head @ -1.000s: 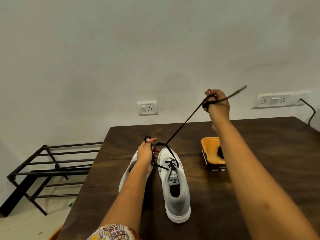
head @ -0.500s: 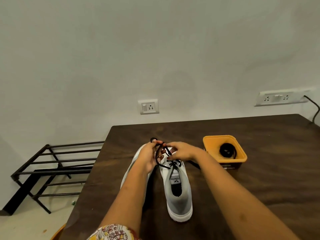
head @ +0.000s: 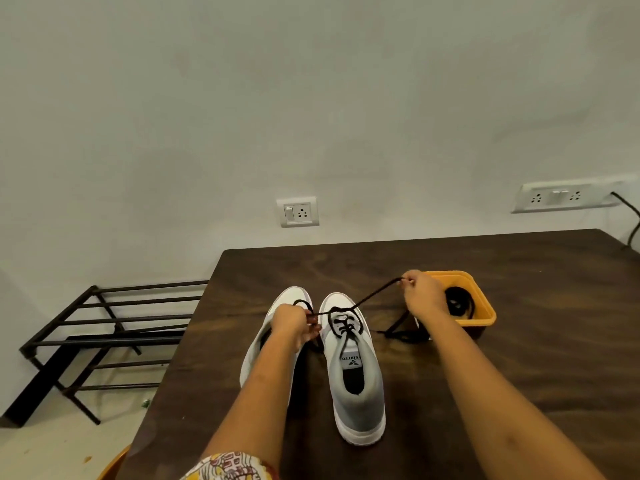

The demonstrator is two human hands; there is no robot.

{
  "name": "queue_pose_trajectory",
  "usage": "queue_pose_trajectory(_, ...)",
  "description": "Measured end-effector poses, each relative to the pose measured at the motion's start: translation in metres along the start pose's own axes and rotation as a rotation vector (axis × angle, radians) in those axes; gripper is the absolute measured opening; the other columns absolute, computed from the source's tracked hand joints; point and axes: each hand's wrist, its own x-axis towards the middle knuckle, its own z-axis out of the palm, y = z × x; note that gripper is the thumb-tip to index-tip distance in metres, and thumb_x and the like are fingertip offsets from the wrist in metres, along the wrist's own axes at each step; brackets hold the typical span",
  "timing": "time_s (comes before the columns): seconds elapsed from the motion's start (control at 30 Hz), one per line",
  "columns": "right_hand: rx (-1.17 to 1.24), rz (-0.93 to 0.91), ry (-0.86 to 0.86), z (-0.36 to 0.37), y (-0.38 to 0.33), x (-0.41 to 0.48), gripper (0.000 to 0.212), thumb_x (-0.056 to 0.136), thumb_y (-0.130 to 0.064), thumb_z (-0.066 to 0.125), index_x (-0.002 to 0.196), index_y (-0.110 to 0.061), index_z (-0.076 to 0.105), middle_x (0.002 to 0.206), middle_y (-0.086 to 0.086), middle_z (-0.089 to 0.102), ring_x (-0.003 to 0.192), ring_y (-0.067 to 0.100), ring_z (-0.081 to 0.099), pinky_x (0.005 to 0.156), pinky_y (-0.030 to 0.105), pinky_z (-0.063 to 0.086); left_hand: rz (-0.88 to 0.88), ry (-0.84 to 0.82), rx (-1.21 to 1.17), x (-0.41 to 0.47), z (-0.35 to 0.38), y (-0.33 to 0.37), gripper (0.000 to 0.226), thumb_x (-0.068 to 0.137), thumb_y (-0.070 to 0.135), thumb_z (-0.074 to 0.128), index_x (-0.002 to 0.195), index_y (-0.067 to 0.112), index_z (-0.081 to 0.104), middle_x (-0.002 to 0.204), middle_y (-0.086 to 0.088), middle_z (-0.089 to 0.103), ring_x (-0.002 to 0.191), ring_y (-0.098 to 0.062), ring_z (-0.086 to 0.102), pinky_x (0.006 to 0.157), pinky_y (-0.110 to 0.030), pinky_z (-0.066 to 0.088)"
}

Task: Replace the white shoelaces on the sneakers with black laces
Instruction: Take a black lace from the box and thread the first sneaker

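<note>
Sneakers side by side on dark table (head: 526,368). Left hand (head: 292,322), fingers curled, pinches one end of the black lace (head: 374,294) beside right-hand sneaker (head: 356,389). Right hand (head: 420,296) pinches the other end, taut, before orange tub (head: 485,304). Lace crosses lower eyelets. Dark coil in tub, possibly another lace.

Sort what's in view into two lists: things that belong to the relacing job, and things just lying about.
Job:
- sneaker being laced
- second sneaker
- black lace, pinched by left hand and right hand
- spare lace coiled in orange tub

Lying about:
- metal rack on the floor
- wall socket
- socket strip
- black cable
</note>
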Motion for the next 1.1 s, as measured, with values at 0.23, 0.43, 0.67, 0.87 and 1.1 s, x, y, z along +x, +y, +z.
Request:
queue_pose_trajectory(0.23,-0.211,0.06,-0.203,0.016,0.012,-0.011,0.05,0.088,0.001,0.047,0.126,-0.029,0.058,0.131,0.007,0.056,0.12,0.031,0.05,0.099,0.044,0.046,0.48,0.271,1.195,-0.009,0.007,-0.014,0.069,0.085,0.01,0.055,0.145,0.014,0.02,0.138,-0.014,0.037,0.121,-0.032,0.048,0.086,-0.037,0.046)
queue_pose_trajectory(0.43,-0.166,-0.162,-0.556,0.041,-0.004,-0.03,0.025,0.096,-0.022,0.045,0.093,-0.025,0.07,0.099,-0.001,0.068,0.097,0.02,0.059,0.085,0.033,0.046,0.608,-0.123,1.204,-0.001,0.024,-0.017,0.029,0.092,0.006,0.047,0.115,0.009,0.063,0.132,-0.012,0.052,0.12,-0.027,0.048,0.098,-0.03,0.039)
queue_pose_trajectory(0.67,0.005,-0.155,-0.543,0.041,-0.01,-0.037,0.03,0.095,-0.035,0.055,0.101,-0.009,0.066,0.076,-0.004,0.056,0.073,0.012,0.055,0.062,0.02,0.041,0.497,-0.222,0.838,0.008,0.013,-0.027,0.014,0.095,0.008,0.047,0.098,0.014,0.06,0.068,0.002,0.052,0.058,-0.009,0.048,0.053,-0.016,0.041)
queue_pose_trajectory(0.87,-0.095,-0.16,-0.39,0.035,-0.007,-0.031,0.019,0.091,-0.028,0.063,0.085,-0.014,0.073,0.082,0.0,0.067,0.079,0.015,0.06,0.071,0.028,0.046,0.514,-0.282,0.678,0.016,0.004,-0.024,0.008,0.088,0.015,0.066,0.082,0.02,0.067,0.054,0.004,0.042,0.054,-0.01,0.038,0.062,-0.028,0.036)
queue_pose_trajectory(1.1,-0.031,-0.139,-0.24,0.024,0.008,-0.025,0.015,0.086,-0.029,0.069,0.074,-0.021,0.07,0.063,-0.014,0.057,0.062,0.003,0.051,0.053,0.017,0.034,0.618,-0.168,0.808,0.023,0.003,-0.022,0.005,0.084,0.013,0.069,0.083,0.013,0.074,0.078,-0.003,0.068,0.075,-0.012,0.057,0.064,-0.012,0.043)
